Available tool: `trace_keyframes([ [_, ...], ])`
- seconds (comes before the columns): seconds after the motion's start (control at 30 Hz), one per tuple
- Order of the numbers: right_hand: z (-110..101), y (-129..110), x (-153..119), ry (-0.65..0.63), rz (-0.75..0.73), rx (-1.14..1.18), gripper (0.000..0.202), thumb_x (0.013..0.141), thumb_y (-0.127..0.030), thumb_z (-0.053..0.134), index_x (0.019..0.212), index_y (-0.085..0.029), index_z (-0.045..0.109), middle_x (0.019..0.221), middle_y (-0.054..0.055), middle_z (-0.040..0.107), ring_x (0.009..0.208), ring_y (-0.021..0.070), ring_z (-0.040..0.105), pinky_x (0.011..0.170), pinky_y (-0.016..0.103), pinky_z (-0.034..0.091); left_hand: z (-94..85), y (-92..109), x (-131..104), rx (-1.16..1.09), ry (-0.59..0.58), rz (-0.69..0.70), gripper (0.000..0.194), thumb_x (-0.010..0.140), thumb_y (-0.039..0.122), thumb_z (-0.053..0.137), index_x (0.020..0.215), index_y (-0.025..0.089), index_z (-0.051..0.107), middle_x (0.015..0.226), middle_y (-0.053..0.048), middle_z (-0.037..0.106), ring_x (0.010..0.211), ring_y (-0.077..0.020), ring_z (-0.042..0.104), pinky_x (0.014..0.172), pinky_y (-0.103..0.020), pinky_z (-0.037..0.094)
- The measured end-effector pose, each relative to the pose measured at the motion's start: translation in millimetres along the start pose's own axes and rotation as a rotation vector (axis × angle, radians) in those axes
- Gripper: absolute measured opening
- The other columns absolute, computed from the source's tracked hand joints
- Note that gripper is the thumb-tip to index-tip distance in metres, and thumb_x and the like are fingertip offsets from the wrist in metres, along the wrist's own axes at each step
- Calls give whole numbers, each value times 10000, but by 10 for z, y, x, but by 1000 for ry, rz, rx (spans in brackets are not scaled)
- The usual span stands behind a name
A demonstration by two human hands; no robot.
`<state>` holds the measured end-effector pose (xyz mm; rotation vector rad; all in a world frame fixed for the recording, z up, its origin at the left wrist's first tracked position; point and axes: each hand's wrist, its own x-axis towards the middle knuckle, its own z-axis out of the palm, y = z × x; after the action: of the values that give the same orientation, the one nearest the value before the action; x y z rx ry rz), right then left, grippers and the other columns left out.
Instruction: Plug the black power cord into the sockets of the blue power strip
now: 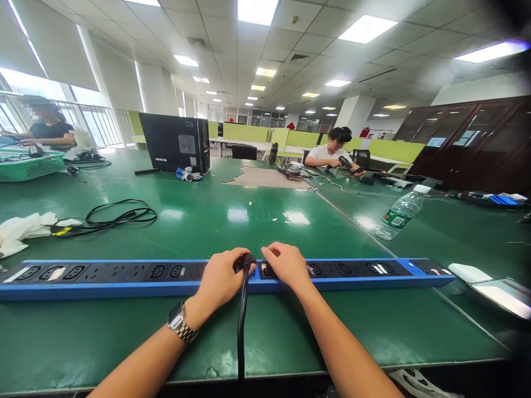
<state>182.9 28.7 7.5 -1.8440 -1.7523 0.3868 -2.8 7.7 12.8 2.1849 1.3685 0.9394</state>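
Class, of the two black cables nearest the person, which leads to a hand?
The cable whose plug the left hand holds, running towards the camera; the looped cable farther left lies loose, touching neither hand.

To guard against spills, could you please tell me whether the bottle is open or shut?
Shut: the bottle has a white cap on top. How tightly, I cannot tell.

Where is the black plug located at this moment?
The plug is near the middle of the head view, in the left hand at the blue power strip, with the right hand just to its right.
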Motion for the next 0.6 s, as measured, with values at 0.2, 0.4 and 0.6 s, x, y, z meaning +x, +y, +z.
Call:
trace_keyframes([
  [0.2,11,28,23,8,-10,22,301,863,-446,514,766,-238,708,804,6,734,743,163,626,633,261,360,25,-26,-24,145,-24,86,239,822,258,644,1052,227,700,993,-45,746,929,-221,666,849,-336,493],
  [0.4,-3,-76,-100,162,-145,147,342,871,-450,485,748,-205,689,721,27,692,694,158,592,653,264,379,89,-46,-42,184,-37,126,313,796,272,668,1107,238,657,1091,-43,727,1026,-238,654,935,-379,480],
  [0.6,-147,-507,-380,-160,-145,104,336,820,-494,575,972,-226,710,669,4,653,599,147,548,553,251,323,134,-45,-58,283,-84,58,663,752,236,638,1383,183,444,1202,-110,685,1139,-277,621,1023,-428,431],
])
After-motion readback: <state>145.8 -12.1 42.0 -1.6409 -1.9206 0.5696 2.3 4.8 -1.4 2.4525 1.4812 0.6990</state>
